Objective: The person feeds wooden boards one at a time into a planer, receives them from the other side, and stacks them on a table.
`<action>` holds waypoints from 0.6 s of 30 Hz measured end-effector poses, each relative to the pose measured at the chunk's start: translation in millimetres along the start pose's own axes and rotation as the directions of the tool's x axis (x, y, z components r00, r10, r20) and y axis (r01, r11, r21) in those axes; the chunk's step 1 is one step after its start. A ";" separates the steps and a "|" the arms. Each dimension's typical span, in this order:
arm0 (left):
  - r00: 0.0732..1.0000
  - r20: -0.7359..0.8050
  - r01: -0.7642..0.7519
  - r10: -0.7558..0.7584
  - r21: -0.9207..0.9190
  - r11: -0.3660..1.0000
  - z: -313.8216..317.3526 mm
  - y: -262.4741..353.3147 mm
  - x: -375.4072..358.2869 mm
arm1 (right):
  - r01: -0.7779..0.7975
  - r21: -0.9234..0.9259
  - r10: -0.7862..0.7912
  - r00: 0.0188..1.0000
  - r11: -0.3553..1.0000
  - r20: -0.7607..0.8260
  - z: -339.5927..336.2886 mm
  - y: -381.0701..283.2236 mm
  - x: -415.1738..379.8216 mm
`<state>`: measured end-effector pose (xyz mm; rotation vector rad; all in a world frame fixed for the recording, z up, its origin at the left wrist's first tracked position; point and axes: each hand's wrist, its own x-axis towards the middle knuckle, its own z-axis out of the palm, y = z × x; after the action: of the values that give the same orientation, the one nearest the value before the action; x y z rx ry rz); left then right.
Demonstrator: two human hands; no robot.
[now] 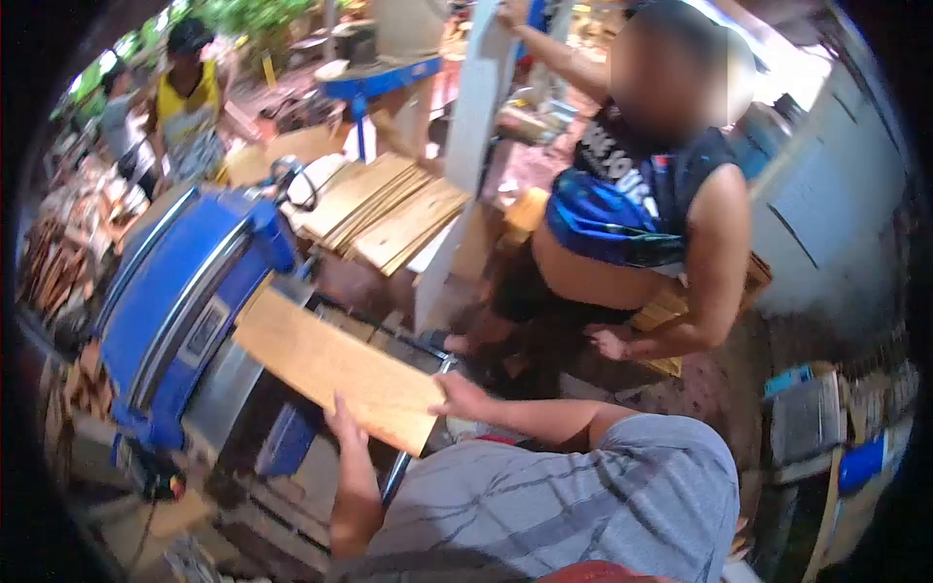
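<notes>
A wide, light wooden board (335,364) lies in front of me, its far end at the opening of a blue thickness planer (180,267). My left hand (346,424) grips the board's near-left edge, with the thumb on top and the other fingers hidden below. At the corner of the near end, my right hand (465,396) holds the board, fingers closed around its edge. Whether the far end sits inside the planer's rollers cannot be made out.
Several thin boards (389,209) lie stacked beyond the planer. Close on my right another person (622,194) holds an upright post (465,146). Two people (185,107) stand at the back left near a scrap-wood heap (73,248). A blue-topped stand (379,80) is behind.
</notes>
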<state>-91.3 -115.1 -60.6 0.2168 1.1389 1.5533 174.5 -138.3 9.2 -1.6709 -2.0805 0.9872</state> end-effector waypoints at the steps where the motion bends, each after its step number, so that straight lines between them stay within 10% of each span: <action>1: 1.000 0.001 -0.025 0.025 -0.007 1.000 -4.7 0.4 5.4 | 0.212 -0.194 -0.232 0.969 0.958 -0.085 -3.8 -8.0 -8.7; 5: 0.998 -0.015 -0.066 0.066 0.034 0.997 -17.5 -3.6 26.3 | 0.669 -0.315 -0.605 0.743 0.673 0.286 -20.4 -31.2 -1.9; 9: 0.997 0.014 -0.070 0.070 0.013 0.997 -12.5 7.5 33.4 | 0.749 -0.437 -0.651 0.655 0.497 0.383 10.9 -35.1 41.3; 15: 0.996 -0.088 0.017 -0.018 -0.011 1.000 0.3 28.4 31.2 | 0.548 -0.078 -0.424 0.721 0.833 0.548 11.7 -51.4 87.9; 18: 0.989 -0.143 -0.022 0.018 -0.031 0.999 -19.4 5.2 67.7 | 0.783 -0.284 -0.537 0.597 0.554 0.596 10.4 -57.2 98.8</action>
<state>-130.9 -68.2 -95.5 0.0958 1.2247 1.6249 98.0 -53.7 21.6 -0.5776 -3.1653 0.5615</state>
